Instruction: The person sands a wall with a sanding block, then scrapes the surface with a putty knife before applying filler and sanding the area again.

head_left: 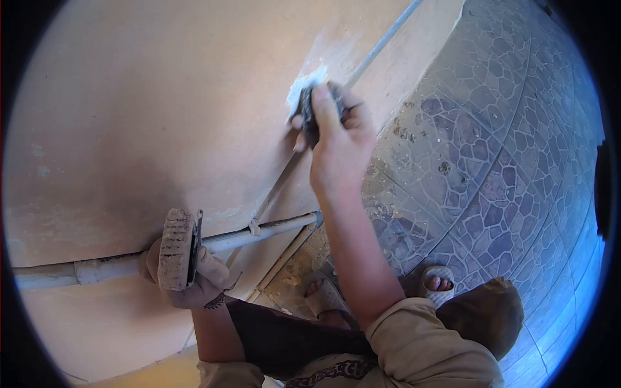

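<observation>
My right hand (339, 142) is closed around a small dark block (310, 116), whose exact kind I cannot make out. It is up at the wall, beside a rough white patch (305, 85) on the beige surface. Lower left, my left hand (200, 281) grips a dusty scrub brush (176, 249), its tufted bristle rows showing. Against the brush's side lies a thin dark metal piece (195, 242), held in the same hand. That hand looks grey with dust or a glove, and is right by the horizontal pipe.
A whitish pipe (259, 234) runs low along the wall (129, 97), with a thinner pipe (385, 42) rising diagonally from it. Crumbs and dust lie on the stone-patterned floor (498, 161) to the right. My sandalled feet (438, 281) stand below.
</observation>
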`<state>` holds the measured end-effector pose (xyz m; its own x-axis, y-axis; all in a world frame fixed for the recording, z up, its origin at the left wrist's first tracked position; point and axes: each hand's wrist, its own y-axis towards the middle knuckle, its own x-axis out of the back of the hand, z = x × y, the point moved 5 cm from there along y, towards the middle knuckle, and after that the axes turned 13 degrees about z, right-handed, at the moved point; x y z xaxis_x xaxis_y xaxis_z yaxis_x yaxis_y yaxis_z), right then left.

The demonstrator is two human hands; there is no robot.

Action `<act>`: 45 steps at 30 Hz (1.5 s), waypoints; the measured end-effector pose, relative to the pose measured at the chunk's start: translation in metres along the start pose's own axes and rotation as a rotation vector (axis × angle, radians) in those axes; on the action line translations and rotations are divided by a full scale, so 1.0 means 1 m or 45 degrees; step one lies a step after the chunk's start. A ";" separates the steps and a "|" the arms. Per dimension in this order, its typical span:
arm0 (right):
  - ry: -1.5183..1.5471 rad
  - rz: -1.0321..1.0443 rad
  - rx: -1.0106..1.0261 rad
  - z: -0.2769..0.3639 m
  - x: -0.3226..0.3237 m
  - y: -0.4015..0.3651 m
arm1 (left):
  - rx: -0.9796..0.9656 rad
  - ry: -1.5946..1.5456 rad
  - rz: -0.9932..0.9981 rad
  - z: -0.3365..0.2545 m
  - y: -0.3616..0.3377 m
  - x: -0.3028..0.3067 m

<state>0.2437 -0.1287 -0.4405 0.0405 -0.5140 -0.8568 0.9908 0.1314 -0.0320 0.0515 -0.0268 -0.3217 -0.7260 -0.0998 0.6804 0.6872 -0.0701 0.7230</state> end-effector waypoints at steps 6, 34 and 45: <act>0.068 -0.035 0.166 0.011 -0.003 0.013 | 0.042 0.002 0.006 0.003 -0.005 0.000; -0.456 -0.201 0.332 0.015 0.023 0.039 | -0.014 -0.031 0.033 -0.004 0.002 0.000; -0.623 -0.293 0.534 0.026 0.021 0.041 | -0.009 -0.170 -0.067 0.004 -0.005 -0.005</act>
<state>0.2883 -0.1558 -0.4467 -0.2213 -0.8264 -0.5178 0.9433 -0.3160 0.1013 0.0512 -0.0218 -0.3281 -0.7574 0.0373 0.6518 0.6480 -0.0789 0.7575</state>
